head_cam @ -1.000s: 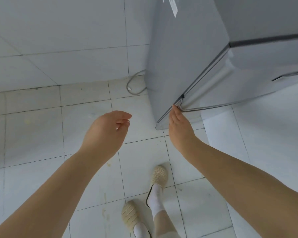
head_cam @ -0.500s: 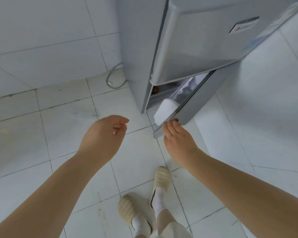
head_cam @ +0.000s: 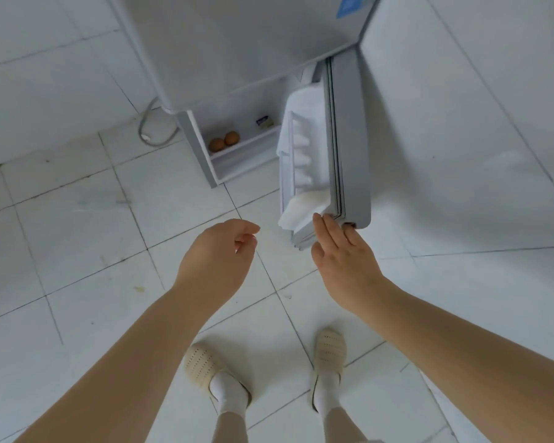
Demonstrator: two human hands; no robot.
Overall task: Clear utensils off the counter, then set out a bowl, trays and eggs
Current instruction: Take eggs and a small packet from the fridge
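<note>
Eggs (head_cam: pixel 224 141) are seen on the fridge shelf (head_cam: pixel 247 142). Right hand (head_cam: pixel 343 254), fingers straight, touches the door (head_cam: pixel 349 139) edge; left hand (head_cam: pixel 218 257) hangs loosely curled, holding nothing. Door should be swung fully wide before the eggs are reached, one at a time.

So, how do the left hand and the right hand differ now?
The left hand hangs free with loosely curled fingers and holds nothing; the right hand has straighter fingers at the lower fridge door edge. The left hand is over bare floor. Both are bare and reach forward.
</note>
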